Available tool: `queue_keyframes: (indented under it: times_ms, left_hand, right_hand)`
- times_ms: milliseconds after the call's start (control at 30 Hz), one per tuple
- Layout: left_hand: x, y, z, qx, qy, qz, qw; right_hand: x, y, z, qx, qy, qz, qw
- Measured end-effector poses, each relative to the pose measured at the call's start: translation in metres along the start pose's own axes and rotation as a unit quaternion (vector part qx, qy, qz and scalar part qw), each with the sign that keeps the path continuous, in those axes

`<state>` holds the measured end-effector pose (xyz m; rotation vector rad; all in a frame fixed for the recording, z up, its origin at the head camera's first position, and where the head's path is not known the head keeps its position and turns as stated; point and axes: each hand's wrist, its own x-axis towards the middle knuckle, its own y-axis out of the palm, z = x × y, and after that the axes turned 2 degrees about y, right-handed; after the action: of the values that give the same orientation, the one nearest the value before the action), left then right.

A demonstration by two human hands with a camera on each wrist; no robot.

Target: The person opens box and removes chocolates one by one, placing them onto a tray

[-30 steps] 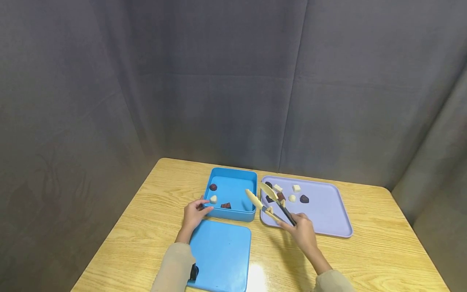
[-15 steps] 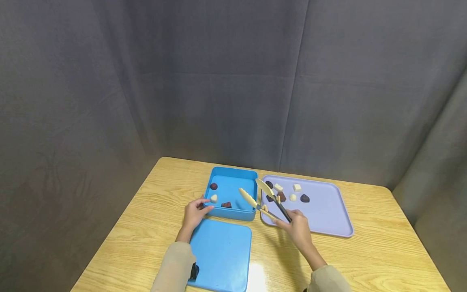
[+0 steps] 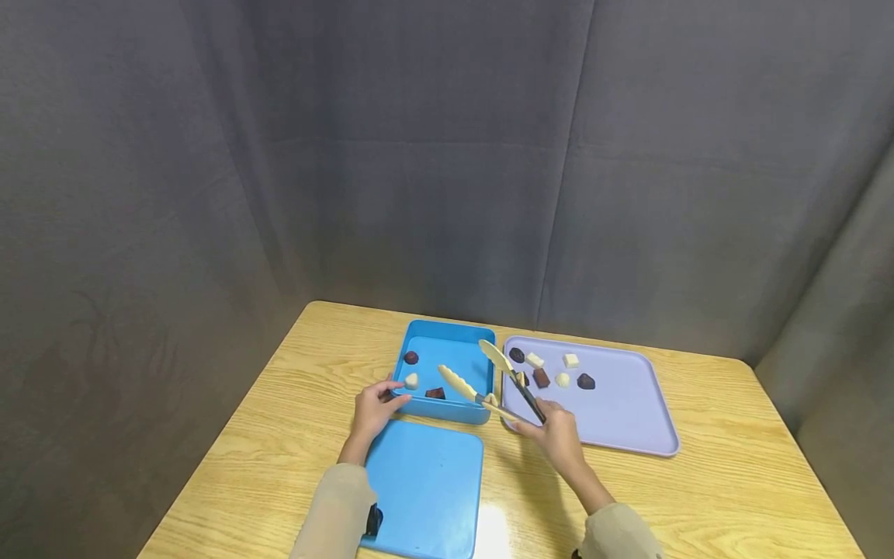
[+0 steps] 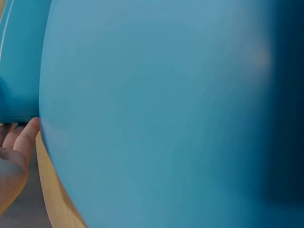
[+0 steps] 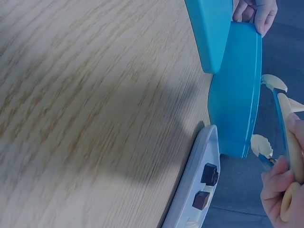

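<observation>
My left hand holds the near left corner of an open blue box, thumb on the front wall and fingers at the side. Inside the box lie a round dark chocolate, a white chocolate and a brown chocolate. My right hand grips a pair of tongs with cream tips. Their tips are spread apart over the box, with nothing between them. In the right wrist view the right hand wraps the tongs' handles.
A lilac tray stands right of the box. It bears several white, brown and dark chocolates, mostly toward its left side. A flat blue lid lies in front of the box on the wooden table. Grey curtains hang behind.
The right hand has moved left with the tongs, whose tips went from beside the tray's left edge to over the box. The left hand has stayed at the box corner.
</observation>
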<state>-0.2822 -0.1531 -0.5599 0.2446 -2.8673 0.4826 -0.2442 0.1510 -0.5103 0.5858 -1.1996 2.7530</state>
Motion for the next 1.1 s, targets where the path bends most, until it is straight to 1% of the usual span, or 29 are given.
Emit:
queue_keyframes:
  times_ms: [133, 367, 500, 733, 833, 1100]
  left_hand:
    - [0.0, 0.0, 0.0, -0.006, -0.001, 0.0, 1.0]
    - [0.0, 0.0, 0.002, 0.002, -0.006, -0.001, 1.0]
    - [0.001, 0.001, 0.002, -0.003, -0.011, -0.001, 0.9999]
    - [0.001, 0.001, 0.001, -0.005, -0.004, 0.001, 1.0]
    - [0.001, 0.001, 0.001, -0.011, -0.002, -0.001, 0.9999]
    - [-0.001, 0.001, 0.001, -0.001, 0.0, -0.002, 1.0]
  right_hand:
    - [0.001, 0.002, 0.003, 0.008, 0.015, 0.018, 1.0]
    - [0.005, 0.006, 0.008, 0.011, 0.033, 0.037, 0.999]
    - [0.008, 0.008, 0.011, 0.008, 0.027, 0.042, 0.999]
    - [0.012, 0.014, 0.014, 0.017, 0.019, 0.042, 0.999]
    - [0.013, 0.016, 0.015, 0.025, 0.024, 0.045, 0.998]
    - [0.022, 0.021, 0.018, 0.036, 0.038, 0.06, 0.997]
